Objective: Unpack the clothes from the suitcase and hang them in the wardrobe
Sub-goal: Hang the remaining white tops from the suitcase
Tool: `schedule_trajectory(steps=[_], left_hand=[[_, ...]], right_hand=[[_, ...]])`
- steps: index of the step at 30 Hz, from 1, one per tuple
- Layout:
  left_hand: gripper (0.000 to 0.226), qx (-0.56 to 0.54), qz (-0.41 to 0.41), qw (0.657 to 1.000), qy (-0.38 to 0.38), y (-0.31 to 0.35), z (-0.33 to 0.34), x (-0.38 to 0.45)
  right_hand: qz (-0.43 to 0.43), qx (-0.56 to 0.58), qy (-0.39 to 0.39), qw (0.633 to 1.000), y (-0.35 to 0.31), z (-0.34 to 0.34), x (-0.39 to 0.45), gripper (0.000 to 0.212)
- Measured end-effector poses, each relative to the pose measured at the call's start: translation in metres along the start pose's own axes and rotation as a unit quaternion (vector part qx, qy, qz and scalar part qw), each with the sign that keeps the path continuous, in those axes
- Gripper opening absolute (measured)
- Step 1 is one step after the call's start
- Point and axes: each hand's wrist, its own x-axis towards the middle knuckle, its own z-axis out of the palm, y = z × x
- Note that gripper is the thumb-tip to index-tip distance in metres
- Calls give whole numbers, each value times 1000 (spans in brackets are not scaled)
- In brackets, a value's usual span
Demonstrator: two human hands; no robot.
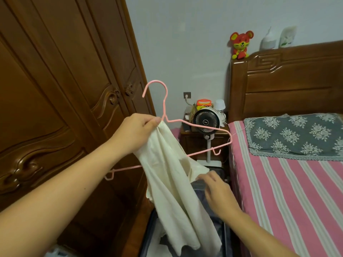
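**Cream garment on hanger, held up in front of wardrobe**

Left hand (pixel 136 131) pinches the neck of the pink hanger (pixel 202 127) together with a gathered bunch of the cream garment (pixel 172 184); fingers curled tight around both. Garment hangs down from that grip, lower end trailing into the open suitcase (pixel 219 230) on the floor. Right hand (pixel 216 190) is low, at the garment's side edge, fingers bent; can't tell if it actually grips the fabric or just touches it. Wardrobe (pixel 61 93) on the left, doors closed. Bed (pixel 289 184) on the right, fan (pixel 205 121) by the nightstand between them.
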Motion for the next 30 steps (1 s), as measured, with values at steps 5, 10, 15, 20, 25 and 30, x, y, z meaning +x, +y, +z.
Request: schedule_trajectory(steps=[5, 10, 15, 20, 25, 30], left_hand=[[38, -17, -34, 999, -5, -18, -4, -1], [41, -10, -27, 1000, -3, -14, 10, -7], [37, 7, -66, 996, 51, -25, -2, -7], [44, -29, -97, 994, 43, -33, 8, -13], [44, -62, -111, 990, 65, -36, 6, -10], [34, -156, -74, 985, 26, -40, -1, -19]], right_hand=[[-25, 104, 96, 990, -47, -15, 23, 31], [71, 200, 139, 967, -112, 1, 86, 17], [45, 251, 163, 953, -112, -2, 64, 10], [29, 162, 154, 974, -98, -3, 68, 5], [-37, 157, 145, 976, -103, -11, 68, 10], [-149, 177, -44, 972, -69, -22, 37, 17]])
